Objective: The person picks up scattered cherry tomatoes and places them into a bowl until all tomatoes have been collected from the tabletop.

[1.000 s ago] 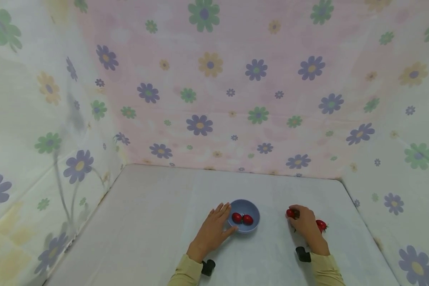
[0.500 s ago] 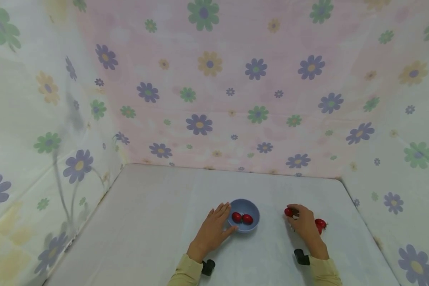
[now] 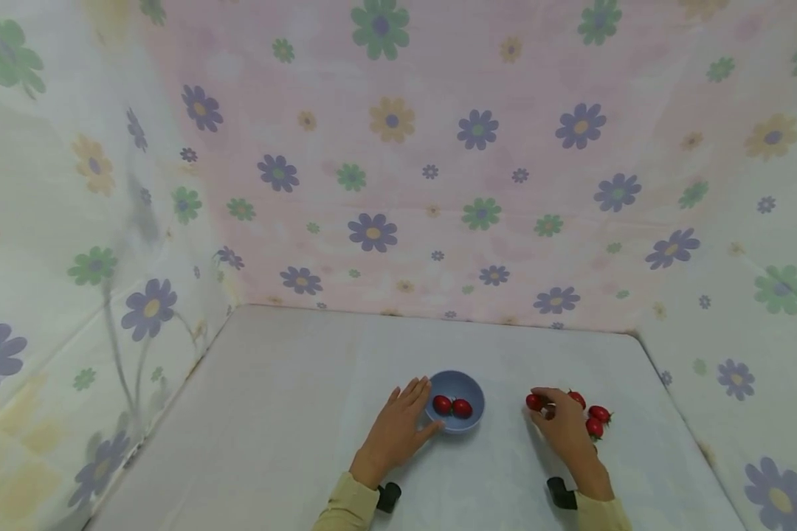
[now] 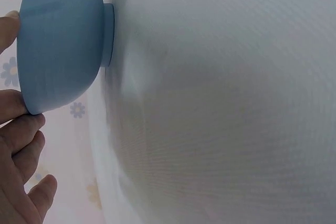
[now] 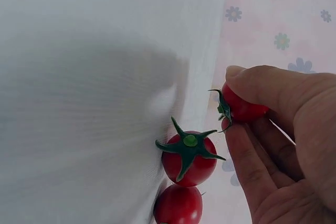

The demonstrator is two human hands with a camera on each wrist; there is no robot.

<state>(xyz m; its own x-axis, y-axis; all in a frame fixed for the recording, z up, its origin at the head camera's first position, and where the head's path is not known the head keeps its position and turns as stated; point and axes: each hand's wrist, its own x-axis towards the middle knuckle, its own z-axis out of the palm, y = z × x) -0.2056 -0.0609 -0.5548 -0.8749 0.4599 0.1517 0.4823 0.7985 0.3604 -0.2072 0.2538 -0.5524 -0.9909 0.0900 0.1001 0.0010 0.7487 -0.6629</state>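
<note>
My right hand pinches a red cherry tomato with a green leafy top between thumb and fingers. In the right wrist view, it is held apart from two other cherry tomatoes, the nearer topped by a green star-shaped calyx. A small blue bowl stands upright on the table. With thumb and fingers spread, my left hand touches its rim at the left side. Inside the bowl lie two cherry tomatoes, seen in the head view.
Beside and beyond the right hand several loose cherry tomatoes lie on the white-covered table. Floral cloth walls enclose the table at the back and both sides. A black wrist device sits at the right wrist.
My right hand has shifted slightly left with the pinched cherry tomato, and more of the loose ones show around it. The left hand and bowl stay in place.
</note>
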